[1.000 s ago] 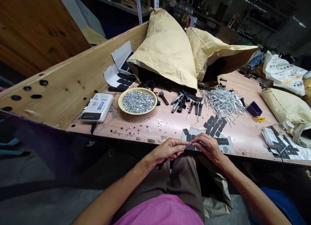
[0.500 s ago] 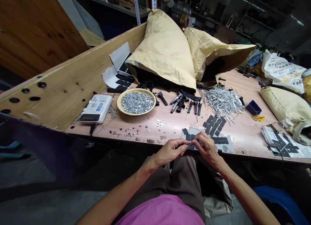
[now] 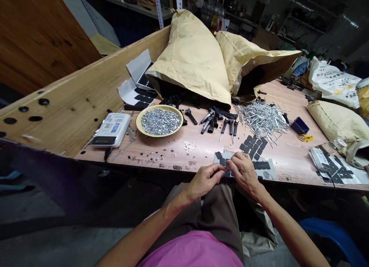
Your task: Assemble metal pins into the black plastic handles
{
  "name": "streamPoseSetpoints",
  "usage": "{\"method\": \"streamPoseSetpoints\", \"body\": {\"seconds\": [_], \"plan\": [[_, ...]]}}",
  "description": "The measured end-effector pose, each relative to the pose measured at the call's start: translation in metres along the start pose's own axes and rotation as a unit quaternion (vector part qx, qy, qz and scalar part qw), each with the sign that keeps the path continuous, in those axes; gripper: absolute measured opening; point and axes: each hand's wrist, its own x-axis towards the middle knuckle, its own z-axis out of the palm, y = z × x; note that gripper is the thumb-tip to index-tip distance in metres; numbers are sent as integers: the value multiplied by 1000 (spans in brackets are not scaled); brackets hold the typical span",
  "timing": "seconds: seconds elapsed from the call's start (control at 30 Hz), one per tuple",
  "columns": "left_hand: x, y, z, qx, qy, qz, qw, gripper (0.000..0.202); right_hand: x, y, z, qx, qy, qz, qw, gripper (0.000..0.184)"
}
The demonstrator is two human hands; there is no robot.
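Note:
My left hand (image 3: 208,178) and my right hand (image 3: 243,171) meet above the front edge of the table, over my lap. The fingertips of both are pinched close together around something small and thin that I cannot make out. Just behind them lies a grey backing sheet (image 3: 270,174) with rows of black rounded pads on it. More black pads (image 3: 253,147) sit in a block on the wood surface beyond the sheet. Black plastic handles (image 3: 211,119), some with thin metal rods, lie farther back. A heap of metal pins (image 3: 263,120) is to their right.
A yellow bowl (image 3: 137,123) of small metal pieces stands left, beside a white box-shaped device (image 3: 112,129). Large paper sacks (image 3: 193,55) stand at the back. A small blue box (image 3: 300,125) and another white device (image 3: 319,159) are at the right. Loose washers (image 3: 190,146) lie in front.
The fingertips have shifted slightly and the right hand has turned a little, moving slightly apart from the left. The whole view has drifted a little. Objects on the table stay as they were.

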Motion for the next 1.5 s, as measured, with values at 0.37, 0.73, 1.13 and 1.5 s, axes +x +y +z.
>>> {"method": "streamPoseSetpoints", "body": {"seconds": [0.37, 0.73, 1.13, 1.5], "plan": [[3, -3, 5, 44, 36, 35, 998, 26, 2, 0, 3, -37, -18, 38, 998, 54], [8, -8, 12, -55, 66, -2, 996, 28, 0, 1, 1, -27, 9, 153, 988, 52], [14, -25, 21, -145, 171, 11, 974, 23, -51, -31, 55, 502, -30, 376, 778, 46], [9, -57, 38, -6, 159, 32, 987, 10, -67, -35, 43, 99, -109, 435, 888, 36]]}}
